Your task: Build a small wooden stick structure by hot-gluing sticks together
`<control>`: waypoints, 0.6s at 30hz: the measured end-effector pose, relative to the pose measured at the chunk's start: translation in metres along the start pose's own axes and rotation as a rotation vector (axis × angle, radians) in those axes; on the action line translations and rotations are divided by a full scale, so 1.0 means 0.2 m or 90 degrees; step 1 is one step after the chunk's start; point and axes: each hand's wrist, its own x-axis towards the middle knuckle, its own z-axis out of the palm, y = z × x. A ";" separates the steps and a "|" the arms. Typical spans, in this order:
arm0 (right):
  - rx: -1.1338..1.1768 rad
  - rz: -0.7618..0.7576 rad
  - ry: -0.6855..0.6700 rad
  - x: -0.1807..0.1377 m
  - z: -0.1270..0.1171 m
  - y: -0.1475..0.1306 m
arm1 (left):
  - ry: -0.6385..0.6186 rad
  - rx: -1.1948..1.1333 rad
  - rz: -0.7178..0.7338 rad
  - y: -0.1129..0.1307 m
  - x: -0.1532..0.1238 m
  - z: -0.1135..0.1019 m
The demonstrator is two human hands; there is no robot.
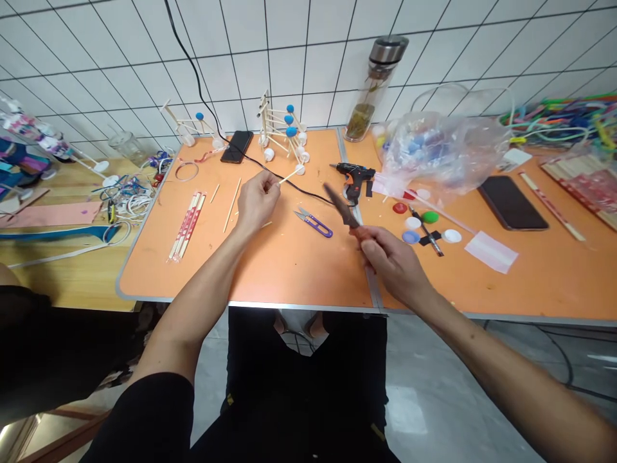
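Note:
My left hand (258,200) is closed in a pinch around a thin wooden stick (290,175), whose free end points to the upper right. In my right hand (398,262) is a knife (343,207) with a reddish-brown handle, its dark blade angled up and left, apart from the stick. Purple-handled thread snips (315,223) lie on the orange table (289,276) between my hands. Loose stick pieces (232,204) are beside my left wrist, with red-and-white wrapped chopsticks (186,226) farther left. A black glue gun (355,181) rests beyond the knife.
Stick models with blue balls and white caps (288,130) stand at the back near a phone (237,146). A black cable (299,188) crosses the table. A glass bottle (364,109), a plastic bag (434,151), bottle caps (430,217) and another phone (513,202) occupy the right side.

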 end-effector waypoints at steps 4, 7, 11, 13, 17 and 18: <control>0.473 0.215 -0.143 0.27 0.11 -0.12 | 0.010 -0.071 -0.010 -0.03 0.02 0.00; 0.520 0.207 -0.161 0.49 0.18 -0.16 | 0.004 -0.124 -0.033 -0.01 0.03 -0.01; 0.430 0.108 -0.142 0.62 0.23 -0.14 | 0.019 -0.190 -0.069 0.02 0.04 -0.03; 0.424 0.088 -0.174 0.61 0.24 -0.12 | 0.032 -0.214 -0.080 0.03 0.04 -0.03; 0.367 0.073 -0.169 0.57 0.24 -0.10 | 0.032 -0.244 -0.104 0.05 0.04 -0.03; 0.350 0.069 -0.169 0.57 0.24 -0.10 | 0.029 -0.252 -0.109 0.05 0.04 -0.04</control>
